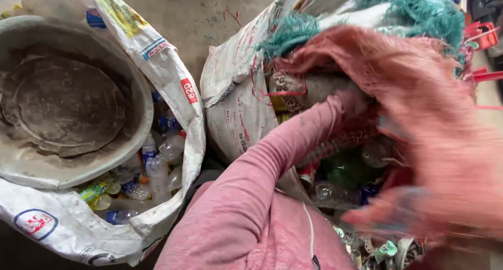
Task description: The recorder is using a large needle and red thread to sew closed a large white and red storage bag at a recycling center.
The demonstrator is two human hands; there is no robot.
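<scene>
Overhead view of two woven sacks standing side by side on a concrete floor (209, 13). The left hand (352, 103), in a pink sleeve (272, 165), reaches into the mouth of the right sack (236, 102); its fingers are buried among the contents, so whether they are clenched or released cannot be told. The right hand (445, 196), blurred by motion at the lower right, lies against a reddish mesh bag (398, 65) that drapes over the sack's mouth; its grasp cannot be told either. Beneath the mesh lie clear plastic bottles (335, 194) and a green bottle (346, 170). Teal netting (414, 8) is bunched at the sack's upper rim. The left sack (173, 76), white with printed patches, holds more crushed bottles (152, 170), clear with blue caps and labels. A dirty grey basin (68, 102) rests on top of this sack, covering most of its opening. Small scraps (387, 249) lie at the lower edge, near the right hand.
</scene>
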